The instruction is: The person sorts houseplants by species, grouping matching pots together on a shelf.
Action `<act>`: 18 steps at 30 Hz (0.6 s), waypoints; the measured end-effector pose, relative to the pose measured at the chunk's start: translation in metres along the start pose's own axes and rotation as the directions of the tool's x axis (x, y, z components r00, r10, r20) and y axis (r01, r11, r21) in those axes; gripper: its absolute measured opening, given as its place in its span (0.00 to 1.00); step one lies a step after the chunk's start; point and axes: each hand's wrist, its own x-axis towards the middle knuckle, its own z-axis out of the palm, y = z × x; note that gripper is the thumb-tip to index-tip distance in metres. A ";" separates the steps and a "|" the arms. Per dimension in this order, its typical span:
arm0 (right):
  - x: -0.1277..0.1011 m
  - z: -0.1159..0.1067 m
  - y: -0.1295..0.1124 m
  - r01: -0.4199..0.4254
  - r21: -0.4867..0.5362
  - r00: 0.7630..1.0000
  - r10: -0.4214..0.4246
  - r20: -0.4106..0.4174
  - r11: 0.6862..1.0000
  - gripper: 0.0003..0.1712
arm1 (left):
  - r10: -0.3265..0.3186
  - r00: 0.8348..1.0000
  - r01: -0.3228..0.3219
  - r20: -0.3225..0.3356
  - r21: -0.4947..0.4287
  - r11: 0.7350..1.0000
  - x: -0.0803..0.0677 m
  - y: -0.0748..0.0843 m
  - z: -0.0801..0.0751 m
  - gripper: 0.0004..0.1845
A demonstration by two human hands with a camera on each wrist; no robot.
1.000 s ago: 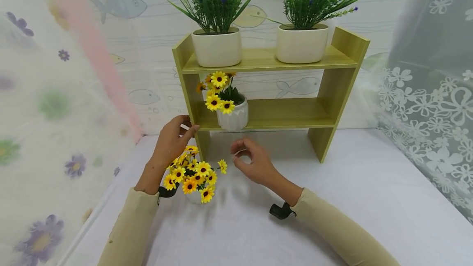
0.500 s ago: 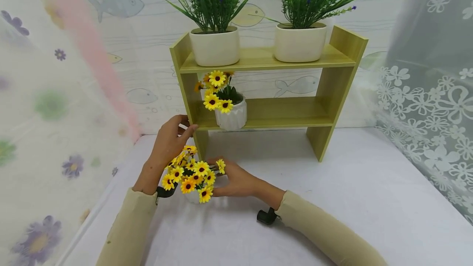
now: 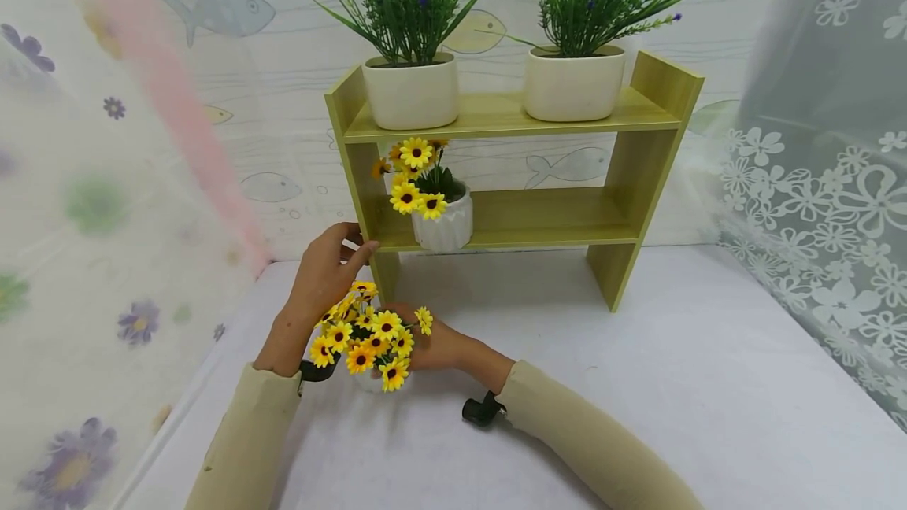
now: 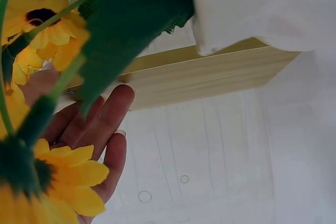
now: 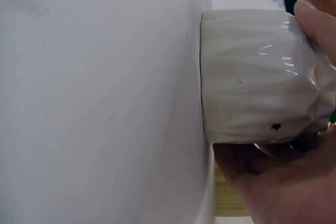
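Observation:
In the head view, my right hand [image 3: 434, 343] is behind and to the right of a pot of yellow daisy-like flowers [image 3: 361, 337], partly hidden by the blooms. The right wrist view shows its fingers and thumb on opposite sides of the white ribbed flowerpot [image 5: 252, 77], whose base is at the white cloth. My left hand [image 3: 322, 278] is at the left side panel of a wooden shelf [image 3: 553, 215]. Its thumb lies at the panel's front edge, and its nearly straight fingers [image 4: 113, 111] reach along the outer side. Yellow blooms partly cover this hand in the left wrist view.
A second white pot with yellow flowers [image 3: 445, 219] stands on the middle board's left part. Two cream planters, left [image 3: 412, 93] and right [image 3: 575, 85], hold purple-flowered plants on the top board. A white cloth [image 3: 567, 415] covers the table; patterned curtains hang behind.
My right hand has moved left from beside the flowers to the near pot and now grips it. The left hand stays at the shelf's side panel.

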 end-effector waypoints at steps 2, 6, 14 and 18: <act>0.002 0.001 0.001 -0.009 0.034 1.000 0.008 0.022 0.999 0.44 | 0.001 1.000 -0.001 0.001 -0.001 1.000 0.000 0.000 0.000 0.27; 0.002 0.004 0.002 -0.038 0.100 0.999 0.035 0.034 0.994 0.43 | -0.001 1.000 0.001 0.000 -0.003 1.000 -0.001 -0.001 0.000 0.27; -0.002 0.004 0.005 -0.028 0.084 0.999 0.031 -0.036 0.996 0.43 | 0.000 1.000 0.000 -0.002 0.000 1.000 -0.001 0.000 0.000 0.25; -0.005 0.001 0.004 0.000 0.115 0.999 0.003 -0.032 0.993 0.41 | 0.004 1.000 -0.004 -0.001 0.010 1.000 0.000 0.001 0.000 0.25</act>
